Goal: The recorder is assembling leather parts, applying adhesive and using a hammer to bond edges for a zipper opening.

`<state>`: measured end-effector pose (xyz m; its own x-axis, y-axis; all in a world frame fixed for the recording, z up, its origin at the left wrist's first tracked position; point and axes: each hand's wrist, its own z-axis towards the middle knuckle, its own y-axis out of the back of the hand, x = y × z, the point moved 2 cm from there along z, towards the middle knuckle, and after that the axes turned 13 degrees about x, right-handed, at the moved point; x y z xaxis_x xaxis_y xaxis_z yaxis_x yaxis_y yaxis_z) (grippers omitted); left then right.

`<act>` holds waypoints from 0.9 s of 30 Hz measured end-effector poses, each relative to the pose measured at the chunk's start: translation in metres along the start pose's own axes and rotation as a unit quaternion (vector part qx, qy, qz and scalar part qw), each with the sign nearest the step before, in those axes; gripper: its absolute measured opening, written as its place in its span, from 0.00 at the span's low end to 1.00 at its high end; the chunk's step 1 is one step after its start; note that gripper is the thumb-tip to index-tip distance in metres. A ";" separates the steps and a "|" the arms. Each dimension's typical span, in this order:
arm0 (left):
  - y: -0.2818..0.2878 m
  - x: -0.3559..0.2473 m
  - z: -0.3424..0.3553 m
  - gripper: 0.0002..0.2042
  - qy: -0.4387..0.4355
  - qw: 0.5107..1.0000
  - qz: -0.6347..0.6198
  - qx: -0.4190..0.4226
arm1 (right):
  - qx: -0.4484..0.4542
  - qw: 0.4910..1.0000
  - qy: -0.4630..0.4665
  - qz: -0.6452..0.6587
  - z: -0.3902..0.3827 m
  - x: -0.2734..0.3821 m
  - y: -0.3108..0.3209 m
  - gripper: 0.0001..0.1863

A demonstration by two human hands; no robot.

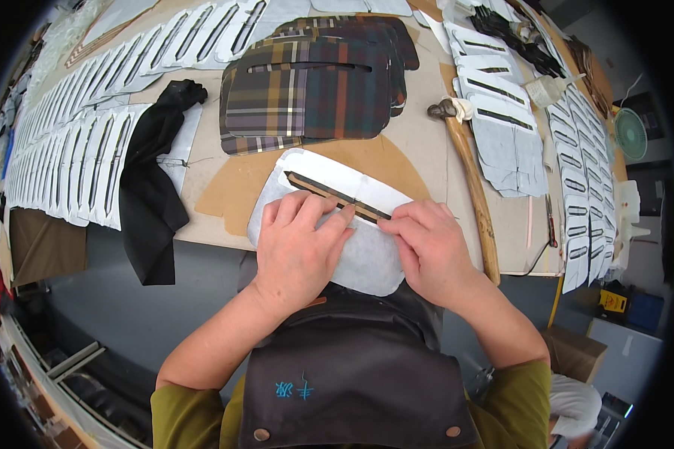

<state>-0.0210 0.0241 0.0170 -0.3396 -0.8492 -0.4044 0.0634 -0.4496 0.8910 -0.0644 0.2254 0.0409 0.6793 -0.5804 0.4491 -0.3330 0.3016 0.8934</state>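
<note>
A white, rounded fabric panel lies at the table's near edge, with a dark-edged welt slit running slantwise across it. Through the slit's opening a tan strip shows. My left hand is closed over the slit's middle, thumb and forefinger pressed together at the dark edging. At the slit's right end, my right hand pinches the panel, its fingers bent. Both sets of fingertips partly cover the edging. Beneath the panel is a tan rounded sheet.
Plaid fabric panels are stacked beyond my hands. Black cloth hangs over the table edge at left. A wooden-handled hammer lies at right, near scissors and a bottle. White slit panels line both sides.
</note>
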 end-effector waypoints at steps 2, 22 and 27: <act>0.001 -0.002 0.002 0.13 0.006 1.000 -0.001 0.007 | -0.019 1.000 0.002 0.011 0.004 0.002 -0.003 0.17; 0.000 0.001 -0.001 0.15 0.006 1.000 -0.010 0.027 | -0.044 0.990 -0.015 0.134 -0.024 -0.014 -0.006 0.24; 0.002 0.000 -0.003 0.16 0.011 0.999 -0.025 0.023 | -0.047 0.995 0.023 0.086 -0.038 -0.024 -0.006 0.26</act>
<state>-0.0185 0.0227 0.0182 -0.3212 -0.8316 -0.4532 0.0031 -0.4794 0.8776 -0.0538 0.2662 0.0238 0.6475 -0.4791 0.5927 -0.3859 0.4645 0.7971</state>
